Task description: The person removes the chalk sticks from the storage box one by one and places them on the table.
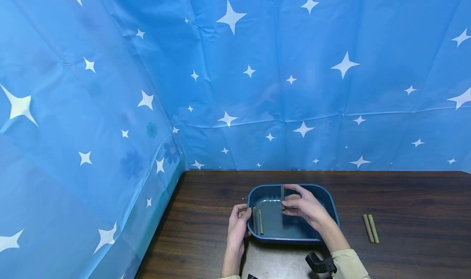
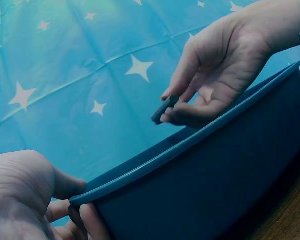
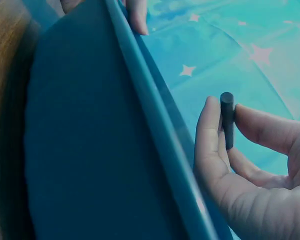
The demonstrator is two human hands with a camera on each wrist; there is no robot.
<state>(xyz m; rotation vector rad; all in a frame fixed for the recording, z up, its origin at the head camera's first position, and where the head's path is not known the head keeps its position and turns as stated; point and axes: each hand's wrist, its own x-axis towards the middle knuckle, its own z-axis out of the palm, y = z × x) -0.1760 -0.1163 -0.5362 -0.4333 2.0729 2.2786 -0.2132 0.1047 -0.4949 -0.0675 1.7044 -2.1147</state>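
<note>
Nearest the camera, the left hand [image 1: 237,223] is clamped on the left rim of the blue tub [image 1: 329,207], thumb over the lip and fingers curled under it, as the left wrist view shows. This hold is judged worth keeping firm, so that the tub cannot slide on the dark wooden surface [image 1: 404,197] while the other hand works above it.

Just inside that left wall, two olive sticks [image 1: 257,221] are seen lying side by side on the tub floor, parallel to the wall.

Farther in, the right hand [image 1: 305,207] is held over the tub's middle. A short dark stick [image 3: 227,120] is pinched between its thumb and fingertips, upright and clear of the tub floor. If the stick is to be set beside the two inside, it is judged best turned to lie parallel with them first, lowered close to the floor, and only then released, so it cannot roll or bounce.

To the right, well apart from the tub, two more sticks [image 1: 370,228] lie together on the surface.

Behind everything, a blue star-printed sheet [image 1: 257,66] is hung as backdrop.
</note>
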